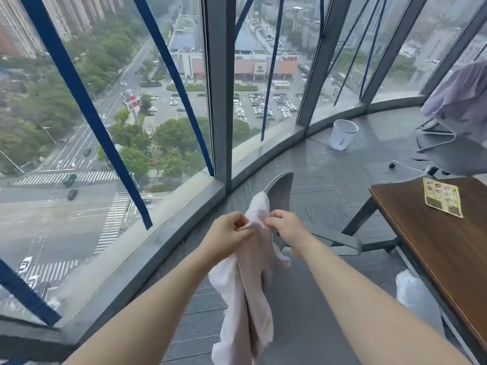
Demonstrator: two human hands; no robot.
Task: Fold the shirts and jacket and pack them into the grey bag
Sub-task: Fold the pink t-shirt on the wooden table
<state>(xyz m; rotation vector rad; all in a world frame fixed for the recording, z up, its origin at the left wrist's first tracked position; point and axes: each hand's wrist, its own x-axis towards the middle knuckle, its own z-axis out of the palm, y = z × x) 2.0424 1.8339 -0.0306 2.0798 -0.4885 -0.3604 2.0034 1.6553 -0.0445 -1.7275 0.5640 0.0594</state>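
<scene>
Both bare forearms reach up from the bottom edge toward frame centre. Left hand (pixel 228 234), centre-left, has fingers curled, thumb and fingertips pinching the top edge of a pale pink shirt (pixel 246 293). Right hand (pixel 286 227), just beside it, knuckles up, fingers curled, pinches the same top edge. Shirt hangs crumpled in mid-air from the 2 grips, long axis near vertical, running from centre down to the bottom edge; upper tip pokes above the hands. Behind it, a grey chair (pixel 283 191). Lower right: white bag (pixel 413 291) on the floor under a brown table (pixel 434 248). Upper right: white bin (pixel 342 134).
</scene>
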